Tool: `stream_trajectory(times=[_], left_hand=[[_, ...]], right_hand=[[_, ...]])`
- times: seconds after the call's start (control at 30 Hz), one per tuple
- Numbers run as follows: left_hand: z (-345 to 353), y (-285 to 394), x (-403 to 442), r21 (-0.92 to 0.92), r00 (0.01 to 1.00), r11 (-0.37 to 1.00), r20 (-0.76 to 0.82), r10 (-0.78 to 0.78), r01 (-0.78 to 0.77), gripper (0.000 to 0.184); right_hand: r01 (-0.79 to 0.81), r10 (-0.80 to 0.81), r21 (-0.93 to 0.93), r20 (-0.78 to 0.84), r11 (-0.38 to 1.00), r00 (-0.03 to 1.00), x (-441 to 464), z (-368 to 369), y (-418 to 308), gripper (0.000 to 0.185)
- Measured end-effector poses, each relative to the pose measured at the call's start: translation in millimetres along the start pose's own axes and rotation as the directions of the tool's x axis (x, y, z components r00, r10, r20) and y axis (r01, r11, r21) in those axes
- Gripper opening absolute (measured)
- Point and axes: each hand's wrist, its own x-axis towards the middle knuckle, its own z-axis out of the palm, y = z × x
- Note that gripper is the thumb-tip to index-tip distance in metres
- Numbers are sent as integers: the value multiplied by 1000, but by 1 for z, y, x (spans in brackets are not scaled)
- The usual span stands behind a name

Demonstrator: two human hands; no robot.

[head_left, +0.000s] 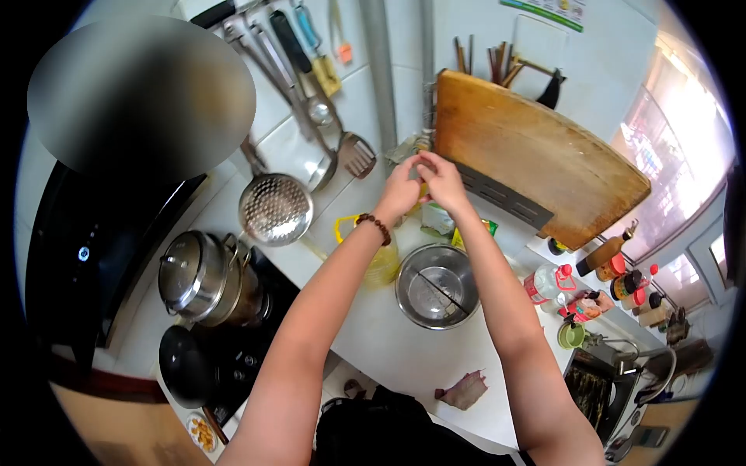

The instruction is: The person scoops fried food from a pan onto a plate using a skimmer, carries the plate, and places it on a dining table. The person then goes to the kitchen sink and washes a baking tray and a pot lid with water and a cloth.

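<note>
Over counter [381, 334], left hand [401, 189] beside right hand [444, 185], arms [317, 311] outstretched

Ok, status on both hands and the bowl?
Left hand and right hand together, beyond bowl; grip unclear. Bowl on counter. Yellow jug close beside it.

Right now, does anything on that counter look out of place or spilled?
A crumpled purplish scrap looks odd: it lies by itself on the counter's near side, apart from the metal bowl. I can't tell what it is. I see no clear spill.
</note>
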Motion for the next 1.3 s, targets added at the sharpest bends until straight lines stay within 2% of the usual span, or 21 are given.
stream_trajectory(times=[0.07, 0.17, 0.23, 0.27, 0.33, 0.43, 0.47, 0.53, 0.6, 0.67, 0.73, 0.77, 0.83, 0.87, 0.93, 0.97, 1.0, 1.07, 1.13, 1.2, 1.3], left_hand=[[-12, -11, -22, -15, 999, 999, 16, 52, -52, 58], [-32, -10, -92, -295, 1000, 955, 19, 6, 0, 53], [-49, -27, -166, -408, 999, 912, -29, 41, -49, 52], [-66, -13, -210, -305, 996, 952, -62, -57, 36, 50], [-80, -15, -288, -623, 897, 706, -15, -443, 338, 45], [-108, -8, -399, -937, 753, 207, 83, -652, 282, 48], [-109, -30, -437, -971, 830, 226, -68, -554, 72, 51], [-132, -32, -506, -950, 845, 249, -284, -452, -186, 53], [-162, 23, -579, -786, 592, 607, -547, -591, -120, 62], [-170, 26, -626, -627, 508, 778, -684, -523, -43, 63], [-170, 14, -661, -426, 436, 902, -801, -411, 68, 65], [-160, -1, -674, -612, 400, 787, -743, -537, -80, 71], [-179, 32, -703, -876, 557, 213, -445, -701, -432, 88], [-191, 44, -723, -874, 556, 211, -448, -700, -438, 88], [-218, 54, -768, -812, 564, 419, -583, -584, -406, 92], [-235, 56, -792, -784, 564, 496, -617, -549, -374, 85], [-252, 49, -822, -787, 572, 492, -612, -546, -372, 85], [-284, 32, -883, -717, 593, 691, -598, -539, -95, 78], [-308, 24, -931, -735, 505, 669, -621, -599, -111, 61], [-328, 6, -974, -678, 330, 719, -651, -684, 152, 47], [-340, -5, -1024, -769, 271, 638, -606, -748, 39, 35]], right_hand=[[114, -118, -81, -46, 990, 992, -21, 5, -4, 42], [62, -68, 178, 29, 982, 997, -87, 32, -16, 41], [7, -23, 152, 107, 988, 994, -149, 60, -24, 38], [67, -81, 93, 153, 993, 985, -179, 76, -16, 35], [228, -209, -36, 280, 973, 937, -241, 123, -22, 38], [401, -317, -13, 587, 916, 745, -319, 198, -20, 58], [577, -373, -49, 718, 815, 588, -333, 223, 0, 59], [348, -33, -148, 885, 926, 465, -357, 267, 24, 59], [263, -52, -51, 927, 963, 370, -385, 314, 6, 59], [150, -17, -40, 933, 988, 359, -428, 343, -29, 59], [398, -461, 369, 872, 840, 164, -472, 367, -76, 61], [390, -463, 383, 876, 837, 132, -488, 380, -77, 61], [500, -555, 514, 828, 697, -78, -521, 408, -75, 58], [502, -552, 514, 829, 695, -85, -531, 420, -77, 58], [295, 45, -48, 999, 954, 16, -539, 444, -78, 54], [298, -152, 94, 972, 950, 177, -549, 454, -65, 51], [269, -196, 138, 960, 953, 202, -558, 463, -64, 46], [258, -121, 66, 972, 964, 203, -586, 481, -77, 46], [251, -65, 17, 981, 968, 182, -623, 499, -78, 47], [71, 49, -60, 988, 996, 147, -659, 520, -80, 46], [57, 51, -57, 992, 997, 113, -704, 543, -81, 43]])
